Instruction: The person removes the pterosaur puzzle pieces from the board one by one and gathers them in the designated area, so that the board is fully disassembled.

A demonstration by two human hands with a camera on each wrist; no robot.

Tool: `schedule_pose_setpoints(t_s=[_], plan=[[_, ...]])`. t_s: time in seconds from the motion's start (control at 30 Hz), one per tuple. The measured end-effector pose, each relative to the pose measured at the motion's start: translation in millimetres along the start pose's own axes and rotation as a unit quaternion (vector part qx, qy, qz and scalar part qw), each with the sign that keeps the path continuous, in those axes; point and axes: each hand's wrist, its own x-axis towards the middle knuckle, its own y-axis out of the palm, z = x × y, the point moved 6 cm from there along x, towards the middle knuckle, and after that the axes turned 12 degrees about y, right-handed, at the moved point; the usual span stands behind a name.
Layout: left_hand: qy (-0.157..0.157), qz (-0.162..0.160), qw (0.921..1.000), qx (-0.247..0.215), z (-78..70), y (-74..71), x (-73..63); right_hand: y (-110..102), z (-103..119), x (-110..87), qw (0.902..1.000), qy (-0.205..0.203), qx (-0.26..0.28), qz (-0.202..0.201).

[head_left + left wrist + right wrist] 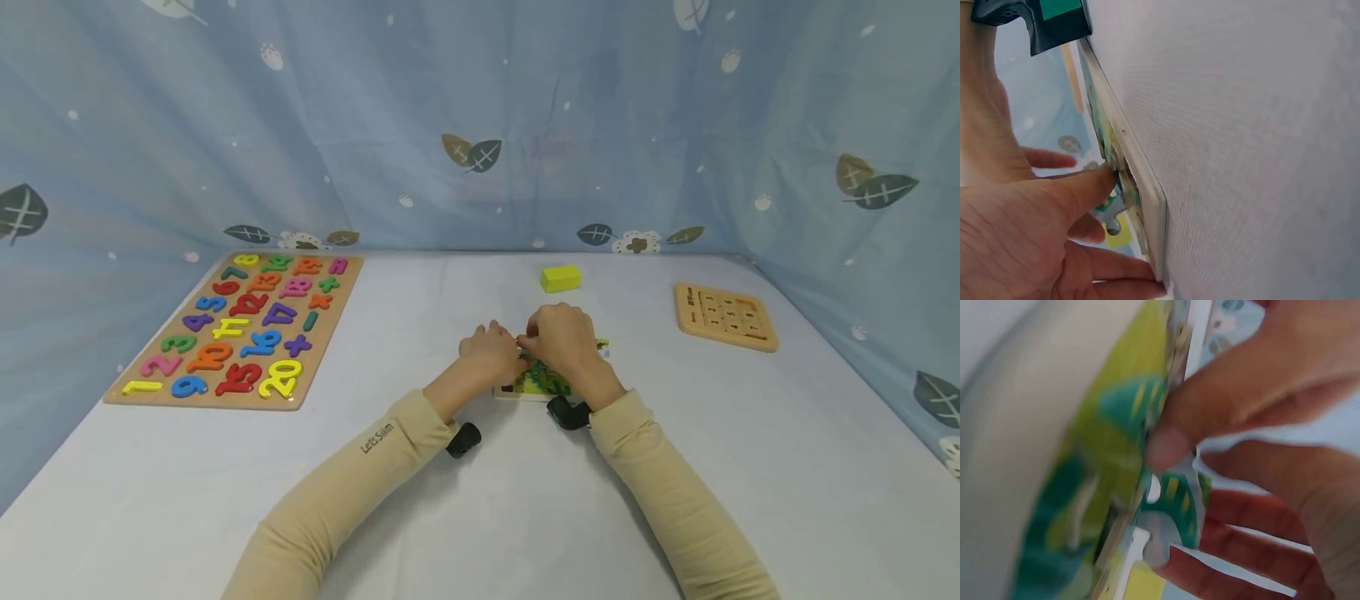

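A small jigsaw puzzle (543,382) with a green and yellow picture lies in a pale wooden board (1141,169) on the table. My left hand (489,354) holds the board at its left end; its thumb touches the puzzle's surface and two fingers rest at the board's edge. Just across from it, my right hand (564,337) pinches a grey-green jigsaw piece (1185,515) between thumb and fingers. That piece is tilted up off the board, close to my left thumb. From above, both hands cover much of the puzzle.
A yellow block (561,278) stands behind the hands. At the left lies a large wooden board of coloured numbers (318,367); at the right, a small wooden number-slide board (726,317). Black wrist cameras (567,413) hang under both wrists. A blue curtain (480,100) closes the back.
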Motion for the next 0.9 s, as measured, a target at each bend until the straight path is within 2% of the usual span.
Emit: schedule_pose_setpoints(t_s=[0.17,0.23,0.33,0.47,0.7,0.9], plan=[[0.004,0.0,1.0,-0.001,0.7,2.5,0.1,9,-7,0.4,0.9963,0.021,0.006,0.083],[0.003,0.0,1.0,0.002,1.1,2.6,0.2,11,-9,0.9,0.9943,0.032,0.02,0.1],[0.001,-0.001,1.0,0.005,1.5,2.3,0.5,11,-10,2.2,0.9934,0.046,0.032,0.1],[-0.001,0.001,1.0,0.002,1.7,1.4,-0.7,9,-4,2.3,0.9955,0.048,0.037,0.073],[0.0,-0.007,0.9999,-0.01,1.9,-0.2,-0.5,2,7,-1.9,0.9984,0.049,-0.004,-0.028],[0.0,-0.005,0.9999,-0.014,1.4,0.2,2.0,1,8,-3.0,0.9974,0.039,-0.012,-0.06]])
